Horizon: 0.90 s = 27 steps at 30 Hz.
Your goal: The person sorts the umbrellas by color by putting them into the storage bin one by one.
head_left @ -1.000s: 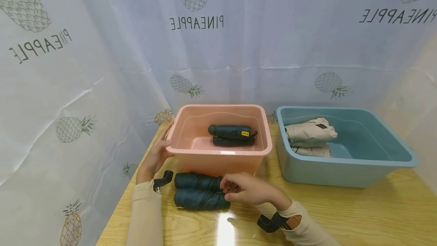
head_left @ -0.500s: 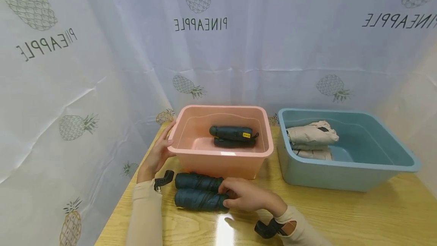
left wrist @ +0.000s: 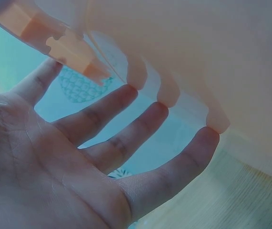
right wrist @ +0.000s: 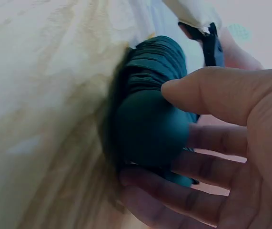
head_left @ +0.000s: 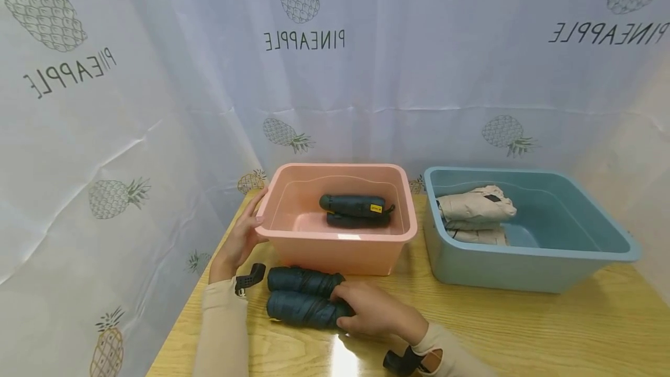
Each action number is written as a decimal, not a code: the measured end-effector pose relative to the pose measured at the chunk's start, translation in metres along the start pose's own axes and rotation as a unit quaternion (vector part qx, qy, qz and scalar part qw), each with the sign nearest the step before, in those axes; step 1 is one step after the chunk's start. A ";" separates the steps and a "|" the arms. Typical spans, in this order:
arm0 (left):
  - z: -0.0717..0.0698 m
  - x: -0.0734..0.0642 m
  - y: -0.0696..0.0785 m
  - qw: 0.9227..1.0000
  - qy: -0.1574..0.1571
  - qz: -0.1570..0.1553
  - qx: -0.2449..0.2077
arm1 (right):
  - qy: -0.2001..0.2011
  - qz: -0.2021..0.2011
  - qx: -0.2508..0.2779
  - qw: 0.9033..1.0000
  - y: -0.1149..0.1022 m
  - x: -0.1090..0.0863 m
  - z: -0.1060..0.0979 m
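Observation:
Two dark green folded umbrellas lie side by side on the table in front of the pink bin (head_left: 335,256). My right hand (head_left: 376,310) grips the right end of the nearer umbrella (head_left: 300,308). In the right wrist view, the thumb lies over its rounded handle end (right wrist: 150,126) and the fingers curl round the other side. The farther umbrella (head_left: 297,280) lies between it and the bin. My left hand (head_left: 241,241) is at the bin's left side. Its fingertips touch the outer wall, fingers spread and nearly straight in the left wrist view.
Inside the pink bin rest two more dark folded umbrellas (head_left: 352,205), the upper one with a yellow tag. A blue bin (head_left: 515,270) to the right contains beige folded umbrellas (head_left: 473,205). Pineapple-print curtain (head_left: 392,74) hangs behind the wooden table (head_left: 471,322).
My right hand has come down and slightly left, closing round the right end of the nearer umbrella. The left hand stays at the pink bin.

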<state>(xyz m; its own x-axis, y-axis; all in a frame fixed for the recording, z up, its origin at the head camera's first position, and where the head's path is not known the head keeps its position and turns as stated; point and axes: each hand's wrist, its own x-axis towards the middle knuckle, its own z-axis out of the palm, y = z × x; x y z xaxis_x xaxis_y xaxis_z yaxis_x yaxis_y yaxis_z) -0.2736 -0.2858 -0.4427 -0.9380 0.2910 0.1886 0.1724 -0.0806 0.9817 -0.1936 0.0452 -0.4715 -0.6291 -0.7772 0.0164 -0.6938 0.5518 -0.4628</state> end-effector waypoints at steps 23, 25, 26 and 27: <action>0.000 -0.002 -0.005 1.000 -0.001 0.005 -0.008 | 0.067 0.044 0.030 0.996 -0.014 0.000 0.010; 0.000 -0.001 -0.004 1.000 -0.001 0.007 -0.007 | 0.067 0.044 0.059 0.995 -0.012 0.000 0.005; 0.001 -0.001 -0.004 1.000 -0.001 0.007 -0.007 | 0.066 0.044 0.075 0.994 -0.012 0.000 0.002; 0.001 -0.001 -0.003 1.000 -0.001 0.007 -0.006 | 0.064 0.047 0.091 0.993 -0.011 -0.001 0.000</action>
<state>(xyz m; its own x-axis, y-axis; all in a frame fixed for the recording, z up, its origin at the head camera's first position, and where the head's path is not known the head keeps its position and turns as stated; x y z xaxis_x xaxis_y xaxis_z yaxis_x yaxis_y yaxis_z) -0.2732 -0.2850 -0.4458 -0.9350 0.2909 0.2027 0.1821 -0.0963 0.9785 -0.1857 0.0400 -0.4666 -0.7351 -0.6740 0.0729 -0.5629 0.5469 -0.6198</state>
